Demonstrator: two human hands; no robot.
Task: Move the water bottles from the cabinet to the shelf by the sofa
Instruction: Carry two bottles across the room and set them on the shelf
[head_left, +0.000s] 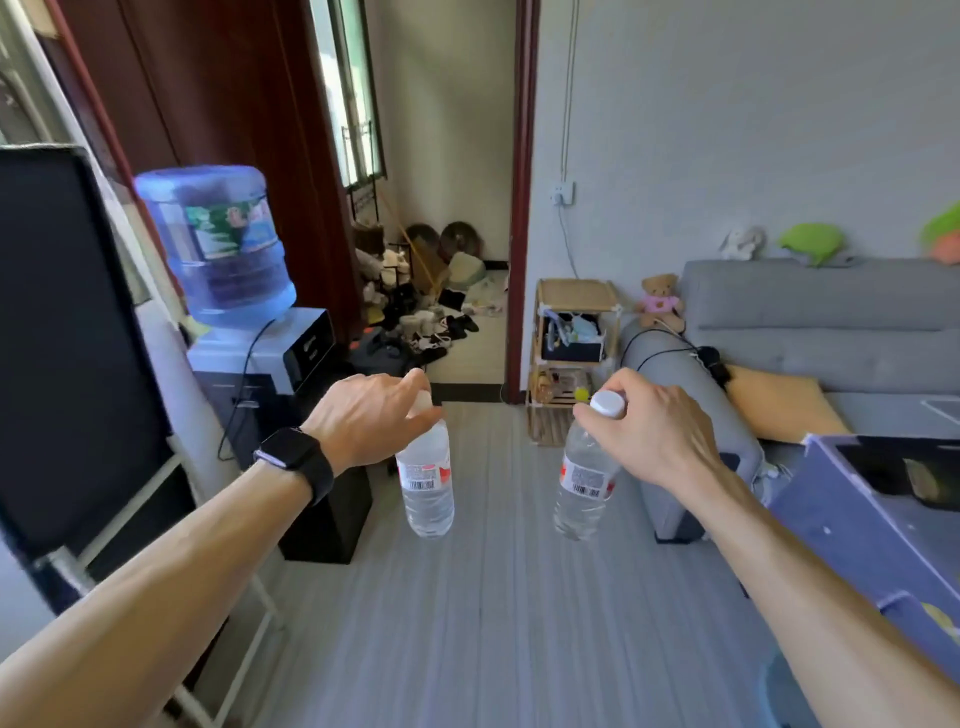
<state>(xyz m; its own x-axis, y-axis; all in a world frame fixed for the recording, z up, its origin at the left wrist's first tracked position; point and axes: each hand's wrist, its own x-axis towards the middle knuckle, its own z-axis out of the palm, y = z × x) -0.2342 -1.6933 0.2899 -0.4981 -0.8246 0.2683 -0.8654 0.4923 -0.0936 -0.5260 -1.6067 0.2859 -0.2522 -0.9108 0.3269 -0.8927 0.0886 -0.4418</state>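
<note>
From the head camera, both arms reach forward over a grey striped floor (493, 597). The left hand (369, 415), with a black smartwatch (296, 460) on its wrist, pinches the white cap of a clear water bottle (426, 483) so that it hangs below the fingers. The right hand (649, 431) does the same with a second water bottle (584, 483), its fingers curled round the white cap — this one hangs slightly tilted. Both bottles are in mid-air, well apart from each other. Ahead stands a small bamboo shelf (576, 296) just beside the arm of a grey sofa (810, 322), with a teddy bear (660, 301) between them. A water dispenser (234, 312) carrying a blue jug stands at the left.
</note>
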